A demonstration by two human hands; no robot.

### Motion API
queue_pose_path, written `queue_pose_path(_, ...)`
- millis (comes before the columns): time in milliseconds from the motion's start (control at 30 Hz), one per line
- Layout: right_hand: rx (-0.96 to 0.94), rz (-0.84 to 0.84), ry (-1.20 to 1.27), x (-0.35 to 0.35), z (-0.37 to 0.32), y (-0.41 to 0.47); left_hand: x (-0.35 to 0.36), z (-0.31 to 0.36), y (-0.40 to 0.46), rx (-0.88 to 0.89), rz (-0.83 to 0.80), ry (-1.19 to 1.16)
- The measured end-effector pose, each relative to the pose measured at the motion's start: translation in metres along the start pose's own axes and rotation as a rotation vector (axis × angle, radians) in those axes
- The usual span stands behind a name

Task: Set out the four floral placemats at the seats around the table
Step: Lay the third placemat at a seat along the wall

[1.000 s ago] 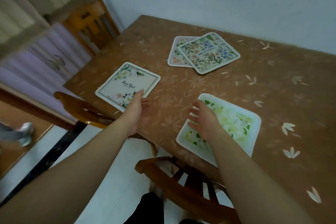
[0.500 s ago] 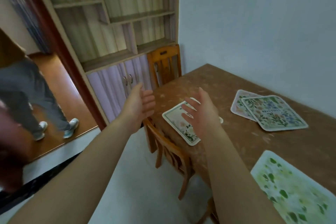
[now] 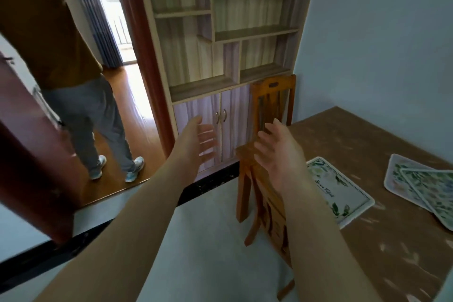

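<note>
A white placemat with green leaves and script lettering (image 3: 343, 191) lies flat near the left edge of the brown table (image 3: 392, 252). Two overlapping floral placemats (image 3: 421, 186) lie further right, cut by the frame edge. My left hand (image 3: 196, 140) is raised in the air over the floor, fingers apart, holding nothing. My right hand (image 3: 279, 152) is raised beside it, over the chair at the table's edge, fingers spread and empty. The green placemat seen earlier is out of view.
A wooden chair (image 3: 264, 206) is tucked at the table's left side, another chair (image 3: 274, 103) stands against the wall. A shelf cabinet (image 3: 220, 56) fills the back. Another person (image 3: 81, 95) stands in the doorway beside a dark red door (image 3: 31, 179).
The view has swung left and up, away from the table toward the cabinet and doorway. Both hands have lifted off the placemats and now hang empty in the air.
</note>
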State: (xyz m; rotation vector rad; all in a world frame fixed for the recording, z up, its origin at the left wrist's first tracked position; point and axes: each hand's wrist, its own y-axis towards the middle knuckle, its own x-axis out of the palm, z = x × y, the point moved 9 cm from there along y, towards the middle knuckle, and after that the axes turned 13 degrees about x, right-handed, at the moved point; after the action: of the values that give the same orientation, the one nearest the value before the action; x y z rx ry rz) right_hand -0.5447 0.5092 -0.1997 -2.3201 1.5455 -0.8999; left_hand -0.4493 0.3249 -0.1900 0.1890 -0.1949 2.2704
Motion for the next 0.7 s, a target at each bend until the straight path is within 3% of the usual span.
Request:
queue_pose_path(267, -0.043, -0.039, 0.026, 0.056, -0.048, 0.08, 0.004, 0.026, 0.107, 0.039, 0.0, -0.02)
queue_pose_path(700, -0.032, -0.047, 0.133, 0.1, -0.168, 0.299, 0.071, 0.043, 0.364, 0.063, -0.034, 0.063)
